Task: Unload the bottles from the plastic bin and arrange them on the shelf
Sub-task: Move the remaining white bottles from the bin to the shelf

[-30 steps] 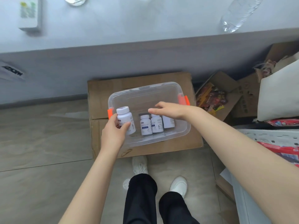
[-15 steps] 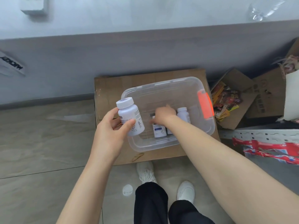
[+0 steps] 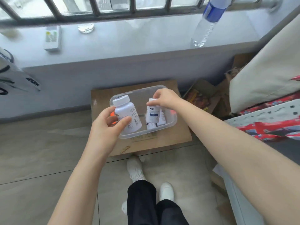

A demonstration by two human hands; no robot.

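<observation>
A brown cardboard box [image 3: 142, 143] on the tiled floor carries a clear plastic bin [image 3: 170, 124]. Both bare forearms reach forward over it. The left hand [image 3: 105, 127] wraps thumb and fingers around a large, smooth white bottle [image 3: 128, 116], tilted. The right hand [image 3: 164, 98] pinches the cap of a smaller white bottle [image 3: 152, 114] from above, with other bottles beside it in the bin.

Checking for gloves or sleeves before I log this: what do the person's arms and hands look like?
Both arms are bare from as far up as the frame shows; no sleeves visible. The left hand and right hand wear no gloves, and I see no rings, watch or wristbands. No markings or bandages show.
</observation>
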